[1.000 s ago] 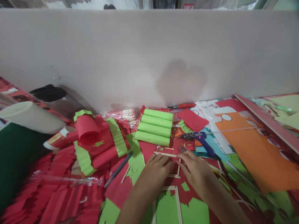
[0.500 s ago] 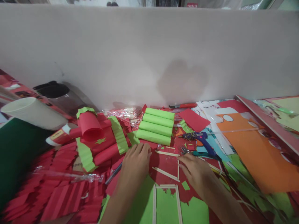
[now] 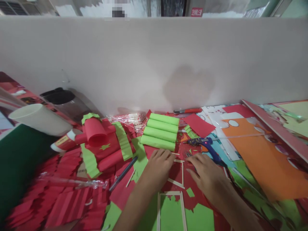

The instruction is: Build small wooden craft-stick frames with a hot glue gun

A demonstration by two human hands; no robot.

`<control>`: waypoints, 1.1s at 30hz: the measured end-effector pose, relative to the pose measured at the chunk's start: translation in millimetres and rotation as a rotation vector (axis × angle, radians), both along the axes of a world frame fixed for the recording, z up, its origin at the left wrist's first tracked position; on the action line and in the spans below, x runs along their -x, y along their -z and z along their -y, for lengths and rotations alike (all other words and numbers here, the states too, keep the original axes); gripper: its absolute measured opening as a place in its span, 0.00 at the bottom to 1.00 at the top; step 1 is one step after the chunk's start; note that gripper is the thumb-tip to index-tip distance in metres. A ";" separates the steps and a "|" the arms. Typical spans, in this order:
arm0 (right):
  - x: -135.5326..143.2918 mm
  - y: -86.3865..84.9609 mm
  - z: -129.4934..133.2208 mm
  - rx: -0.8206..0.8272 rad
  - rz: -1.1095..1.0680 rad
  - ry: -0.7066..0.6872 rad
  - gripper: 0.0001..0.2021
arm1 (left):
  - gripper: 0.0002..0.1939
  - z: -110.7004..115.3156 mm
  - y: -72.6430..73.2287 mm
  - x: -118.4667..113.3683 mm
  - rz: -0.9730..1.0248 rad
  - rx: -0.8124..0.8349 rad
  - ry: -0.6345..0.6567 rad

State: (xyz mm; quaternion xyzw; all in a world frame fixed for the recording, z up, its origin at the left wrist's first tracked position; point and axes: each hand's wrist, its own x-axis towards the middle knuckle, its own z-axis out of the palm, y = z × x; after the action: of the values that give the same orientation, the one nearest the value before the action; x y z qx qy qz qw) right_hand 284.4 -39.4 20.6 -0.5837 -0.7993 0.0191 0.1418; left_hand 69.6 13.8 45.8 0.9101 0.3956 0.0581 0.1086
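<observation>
My left hand (image 3: 160,168) is palm down over the thin sticks (image 3: 176,183) on the red surface, its fingertips close together near the top stick; what they hold, if anything, is hidden. To the right, my right hand (image 3: 201,168) hovers beside the upright stick, thumb and fingers apart, near the metal tips of a tool partly under it. Nearer me, a rectangular frame of sticks (image 3: 158,208) lies on green paper (image 3: 199,216). Behind my hands are green paper rolls (image 3: 160,133) side by side and a blue glue gun (image 3: 211,149) with a red light.
Red paper rolls with green strips (image 3: 108,147) lie at left, near pleated red paper (image 3: 64,205), a white cup (image 3: 40,120) and a dark pen (image 3: 123,174). Orange paper (image 3: 262,157) covers the right side. A pale partition (image 3: 134,61) stands behind.
My left hand has moved right, over the upper sticks, uncovering the pen and green paper. My right hand has shifted slightly right and its fingers have changed position. The view has tilted up slightly.
</observation>
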 end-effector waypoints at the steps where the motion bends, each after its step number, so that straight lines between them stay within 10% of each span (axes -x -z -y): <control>1: 0.2 1.4 -0.2 -0.012 0.032 -0.001 0.13 | 0.15 -0.7 1.6 -2.0 0.003 -0.003 0.012; 14: -0.4 -7.3 9.0 -0.152 0.113 0.120 0.17 | 0.13 -5.3 11.9 -1.5 0.047 0.078 0.016; 33: 20.4 -4.7 8.1 -0.207 0.199 -0.051 0.19 | 0.15 -9.6 -14.0 22.2 0.120 0.262 -0.122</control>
State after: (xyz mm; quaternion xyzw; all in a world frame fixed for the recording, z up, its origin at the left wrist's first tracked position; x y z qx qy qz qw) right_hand 264.0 -47.5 25.4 -0.5446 -0.8215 -0.1177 0.1210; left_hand 47.4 23.4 59.8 0.8573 0.4472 0.0667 0.2461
